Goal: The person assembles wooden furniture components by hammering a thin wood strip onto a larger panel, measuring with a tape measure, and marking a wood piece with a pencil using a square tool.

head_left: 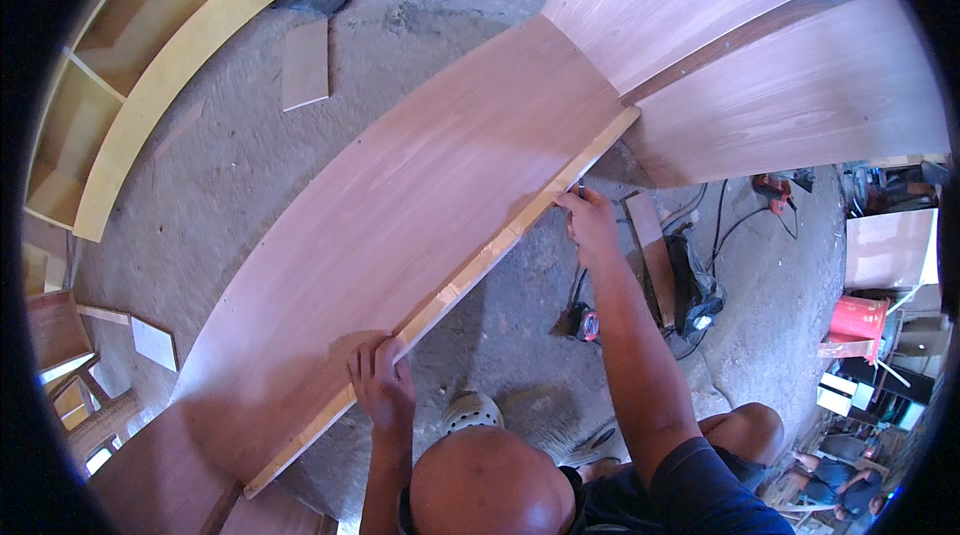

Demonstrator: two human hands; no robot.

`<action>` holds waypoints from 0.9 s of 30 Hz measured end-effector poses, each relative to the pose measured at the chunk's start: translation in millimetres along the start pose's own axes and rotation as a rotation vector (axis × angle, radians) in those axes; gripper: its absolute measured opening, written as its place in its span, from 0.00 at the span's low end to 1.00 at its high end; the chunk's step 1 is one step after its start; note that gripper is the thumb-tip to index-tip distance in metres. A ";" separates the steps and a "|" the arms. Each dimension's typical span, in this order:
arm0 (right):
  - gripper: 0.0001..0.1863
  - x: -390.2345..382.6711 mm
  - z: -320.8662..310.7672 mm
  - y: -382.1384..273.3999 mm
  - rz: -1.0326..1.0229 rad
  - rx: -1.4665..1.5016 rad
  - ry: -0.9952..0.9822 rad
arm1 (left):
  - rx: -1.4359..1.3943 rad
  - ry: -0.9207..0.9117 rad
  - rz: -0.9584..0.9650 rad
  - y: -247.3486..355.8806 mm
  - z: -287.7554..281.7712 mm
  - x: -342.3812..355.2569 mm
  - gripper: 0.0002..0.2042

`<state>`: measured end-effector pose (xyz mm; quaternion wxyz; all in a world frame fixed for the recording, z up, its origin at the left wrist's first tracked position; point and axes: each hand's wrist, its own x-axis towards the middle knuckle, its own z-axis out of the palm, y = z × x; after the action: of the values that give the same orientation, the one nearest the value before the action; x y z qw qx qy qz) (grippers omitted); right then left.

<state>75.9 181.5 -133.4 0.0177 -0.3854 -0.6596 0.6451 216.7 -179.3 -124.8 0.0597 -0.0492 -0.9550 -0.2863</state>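
A long, pinkish wooden panel (400, 205) with a curved far edge runs diagonally before me. Along its straight near edge lies a pale wooden strip (470, 275). My left hand (383, 380) is closed over the strip's lower part, fingers on the panel side. Further up, my right hand (590, 220) is pinched at the strip's near edge. A thin dark thing (582, 191), too small to name, shows at its fingertips. The panel's far right end meets a wide upright wooden panel (780, 95) with a dark band across it.
A curved yellowish frame (190, 70) with compartments stands at far left. Loose board pieces (306, 65) lie on the floor. To the right are a narrow board (652, 260), a black bag (695, 285), cables, a red power tool (772, 192) and a red bucket (857, 323). Another person (840, 485) sits at lower right.
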 end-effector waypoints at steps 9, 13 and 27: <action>0.05 5.9 -10.4 8.2 0.129 0.048 -0.125 | 0.019 0.032 0.025 -4.3 7.5 -3.8 0.16; 0.05 0.4 -7.1 8.3 0.091 0.115 -0.136 | 0.004 0.036 0.034 -10.7 6.5 -5.7 0.15; 0.24 9.8 -38.6 16.9 -0.306 -0.621 -0.273 | 0.010 -0.010 0.002 -1.0 4.1 3.5 0.16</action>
<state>97.3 216.9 -146.2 -0.0918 -0.1796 -0.8701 0.4496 212.8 -177.7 -128.3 0.0552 -0.0513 -0.9567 -0.2813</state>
